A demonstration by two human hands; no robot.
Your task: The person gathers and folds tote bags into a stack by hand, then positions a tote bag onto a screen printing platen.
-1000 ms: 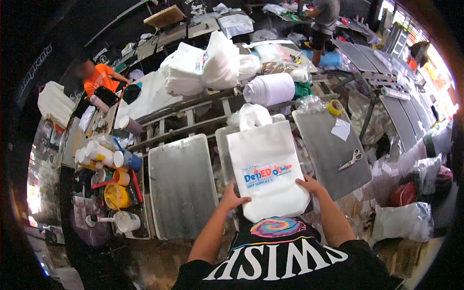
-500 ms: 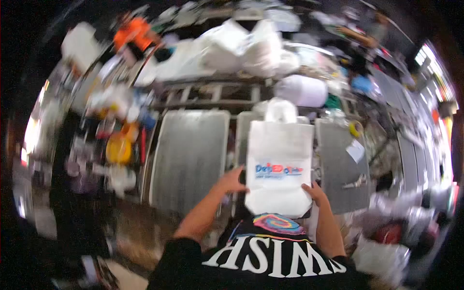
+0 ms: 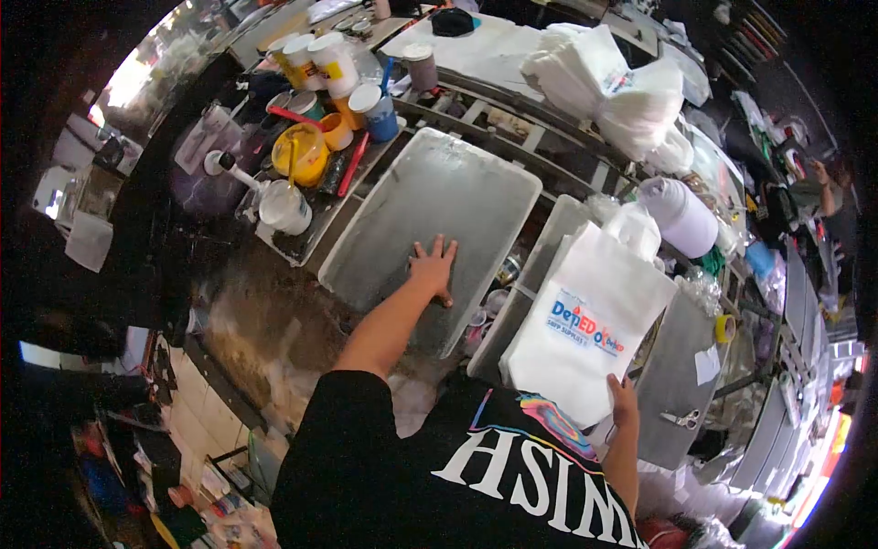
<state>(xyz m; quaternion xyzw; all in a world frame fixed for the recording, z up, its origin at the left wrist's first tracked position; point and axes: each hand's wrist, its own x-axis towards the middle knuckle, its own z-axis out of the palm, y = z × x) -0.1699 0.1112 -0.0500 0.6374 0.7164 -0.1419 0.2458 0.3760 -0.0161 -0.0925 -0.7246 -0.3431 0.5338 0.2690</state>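
Observation:
My left hand (image 3: 433, 269) is spread over the grey flat board (image 3: 448, 197) with its fingers apart and nothing in them. To its right lies a stack of white bags (image 3: 585, 284) with loop handles, the top one printed with blue and red lettering. At the lower right edge of that stack, my right hand (image 3: 624, 399) grips the bag edge; some of its fingers are hidden. Beneath the stack, part of another grey board (image 3: 498, 352) shows.
Left of the board stand a yellow paint tub (image 3: 302, 154), a white tub (image 3: 284, 209) and several other containers. More white bags (image 3: 604, 78) are piled behind. Scissors (image 3: 681, 419) and yellow tape (image 3: 724, 328) lie on the right. A person's arm (image 3: 826, 188) shows far right.
My left hand has left the bag's side and moved left onto the grey board, fingers spread. My right hand stays at the bag's right edge. The view has turned left and tilted.

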